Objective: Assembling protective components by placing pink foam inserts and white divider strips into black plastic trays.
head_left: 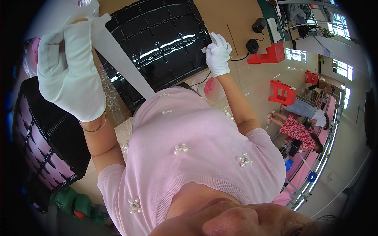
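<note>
Both of my hands wear white gloves. My left hand (73, 70) is raised at the left, its fingers closed at the top edge of a long white strip (124, 59). That strip hangs slantwise across the near left side of a glossy black plastic tray (165, 43) with moulded ridges, reaching down toward my shirt. At the tray's right edge is my right hand (219, 56), fingers bent together. A small pale piece shows by its fingertips, too small to name.
A stack of black trays (55, 129) stands at the left. Two black boxes with a cable (252, 46) lie right of the tray. Red stools (282, 92) stand on the floor, and people work along a pink-topped bench (311, 165) at the far right.
</note>
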The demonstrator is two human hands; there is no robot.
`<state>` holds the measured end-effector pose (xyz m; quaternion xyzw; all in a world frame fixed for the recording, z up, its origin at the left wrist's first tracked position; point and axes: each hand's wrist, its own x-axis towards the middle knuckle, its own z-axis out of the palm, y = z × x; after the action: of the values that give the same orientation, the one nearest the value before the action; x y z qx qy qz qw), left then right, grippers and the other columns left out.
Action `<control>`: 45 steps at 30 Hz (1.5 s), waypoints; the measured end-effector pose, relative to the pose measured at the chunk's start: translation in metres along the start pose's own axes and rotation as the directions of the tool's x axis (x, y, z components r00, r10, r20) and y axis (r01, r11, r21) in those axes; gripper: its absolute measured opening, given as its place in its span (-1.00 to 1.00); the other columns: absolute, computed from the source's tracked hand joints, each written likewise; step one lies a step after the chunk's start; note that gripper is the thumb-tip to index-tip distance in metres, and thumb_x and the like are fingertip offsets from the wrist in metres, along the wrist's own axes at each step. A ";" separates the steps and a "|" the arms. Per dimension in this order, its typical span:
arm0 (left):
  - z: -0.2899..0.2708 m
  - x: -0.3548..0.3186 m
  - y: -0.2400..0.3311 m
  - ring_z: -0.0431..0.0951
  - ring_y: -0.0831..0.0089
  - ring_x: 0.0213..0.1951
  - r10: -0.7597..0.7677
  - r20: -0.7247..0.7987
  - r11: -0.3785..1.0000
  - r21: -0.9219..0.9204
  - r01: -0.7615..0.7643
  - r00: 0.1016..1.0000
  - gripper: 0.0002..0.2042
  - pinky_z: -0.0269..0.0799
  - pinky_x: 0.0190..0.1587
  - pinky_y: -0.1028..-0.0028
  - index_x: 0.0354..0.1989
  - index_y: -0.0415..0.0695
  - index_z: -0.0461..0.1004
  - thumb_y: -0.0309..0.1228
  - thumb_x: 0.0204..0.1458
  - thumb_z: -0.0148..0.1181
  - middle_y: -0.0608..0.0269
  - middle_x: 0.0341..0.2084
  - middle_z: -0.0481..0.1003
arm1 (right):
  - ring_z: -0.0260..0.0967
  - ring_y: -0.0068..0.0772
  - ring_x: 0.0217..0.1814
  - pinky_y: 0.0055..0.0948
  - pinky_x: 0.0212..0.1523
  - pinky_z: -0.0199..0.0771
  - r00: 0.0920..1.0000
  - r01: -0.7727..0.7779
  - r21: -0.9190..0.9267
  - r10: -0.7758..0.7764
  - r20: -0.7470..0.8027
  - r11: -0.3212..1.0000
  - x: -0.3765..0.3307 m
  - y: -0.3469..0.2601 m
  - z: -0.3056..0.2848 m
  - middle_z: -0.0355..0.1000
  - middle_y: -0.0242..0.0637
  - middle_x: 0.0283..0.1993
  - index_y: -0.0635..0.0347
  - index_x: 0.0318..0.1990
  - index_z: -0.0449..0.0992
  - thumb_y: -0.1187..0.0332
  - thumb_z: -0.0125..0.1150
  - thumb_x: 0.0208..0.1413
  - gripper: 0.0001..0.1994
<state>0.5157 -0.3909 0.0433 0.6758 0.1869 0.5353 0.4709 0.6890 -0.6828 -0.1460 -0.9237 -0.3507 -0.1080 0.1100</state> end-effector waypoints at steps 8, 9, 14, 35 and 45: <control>0.000 0.000 0.001 0.48 0.65 -0.37 0.018 0.003 1.000 0.009 -0.018 1.000 -0.87 0.41 -0.22 0.66 -0.27 -0.34 0.53 -0.56 0.03 0.29 0.30 -0.38 0.56 | 0.21 -0.09 0.28 0.05 0.20 0.08 0.990 0.114 -0.030 -0.116 -0.084 0.993 -0.002 -0.003 -0.006 0.31 -0.20 0.22 0.18 -0.44 0.51 0.46 0.30 -0.19 -0.89; -0.001 0.001 0.002 0.48 0.65 -0.37 0.020 0.008 0.999 0.035 -0.020 1.000 -0.87 0.41 -0.22 0.66 -0.26 -0.33 0.53 -0.56 0.03 0.29 0.31 -0.38 0.56 | 0.21 -0.08 0.27 0.03 0.20 0.09 0.990 0.112 -0.023 -0.114 -0.080 0.993 -0.003 -0.004 -0.006 0.31 -0.19 0.22 0.18 -0.44 0.51 0.46 0.30 -0.19 -0.89; 0.000 0.003 -0.001 0.48 0.66 -0.38 0.041 0.016 0.999 0.030 -0.042 0.999 -0.87 0.41 -0.22 0.66 -0.26 -0.33 0.54 -0.55 0.04 0.29 0.31 -0.39 0.57 | 0.21 0.01 0.26 -0.02 0.22 0.12 0.994 0.094 0.127 -0.086 -0.073 0.987 -0.014 -0.010 -0.019 0.30 -0.09 0.21 0.25 -0.43 0.48 0.51 0.28 -0.14 -0.90; 0.014 0.008 0.013 0.27 0.63 -0.59 0.061 0.240 0.997 -0.064 -0.047 0.969 -0.87 0.21 -0.49 0.58 -0.49 -0.25 0.42 -0.57 0.06 0.23 0.37 -0.67 0.35 | 0.42 -0.65 -0.31 -0.61 -0.25 0.41 0.981 -0.164 0.938 0.148 0.123 0.306 0.054 -0.101 -0.155 0.52 -0.38 -0.31 0.29 -0.28 0.57 0.44 0.30 0.04 -0.88; -0.010 0.001 0.013 0.38 0.57 -0.58 0.008 0.210 1.000 -0.020 -0.003 0.978 -0.92 0.32 -0.46 0.54 -0.44 -0.27 0.46 -0.57 0.02 0.24 0.28 -0.60 0.44 | 0.40 -0.53 -0.25 -0.49 -0.16 0.36 0.988 0.016 0.964 -0.149 0.024 0.265 0.118 -0.204 -0.174 0.54 -0.37 -0.36 0.19 -0.33 0.61 0.33 0.40 -0.07 -0.83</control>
<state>0.5038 -0.3922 0.0548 0.7245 0.1291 0.4642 0.4930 0.6165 -0.5089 0.0778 -0.6539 -0.3977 0.1713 0.6204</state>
